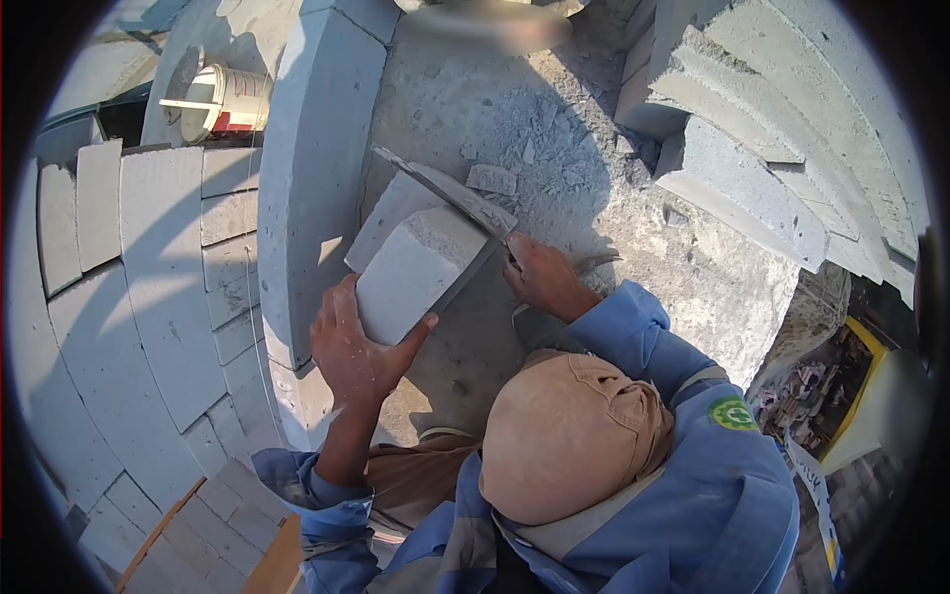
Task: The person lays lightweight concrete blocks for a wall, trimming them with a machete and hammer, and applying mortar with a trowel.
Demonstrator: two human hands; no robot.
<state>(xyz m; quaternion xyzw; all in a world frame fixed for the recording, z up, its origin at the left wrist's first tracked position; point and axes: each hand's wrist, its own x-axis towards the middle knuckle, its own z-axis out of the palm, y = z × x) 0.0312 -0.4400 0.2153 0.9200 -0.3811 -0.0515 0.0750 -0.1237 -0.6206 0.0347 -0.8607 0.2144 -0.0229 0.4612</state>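
Note:
A pale grey lightweight concrete block lies tilted in front of me, on top of another pale block. My left hand grips its near left end, fingers along the side and thumb on the top face. My right hand is closed at the near end of a long, thin, dark blade that looks like a hand saw. Seen nearly edge-on, the blade runs along the block's far side; whether it is cutting in cannot be made out. The tool's handle is hidden in my fist.
A long block wall stands close on the left, with a white bucket beyond it. Broken chips and dust cover the floor ahead. Stacked blocks rise on the right. A beige cap fills the lower middle.

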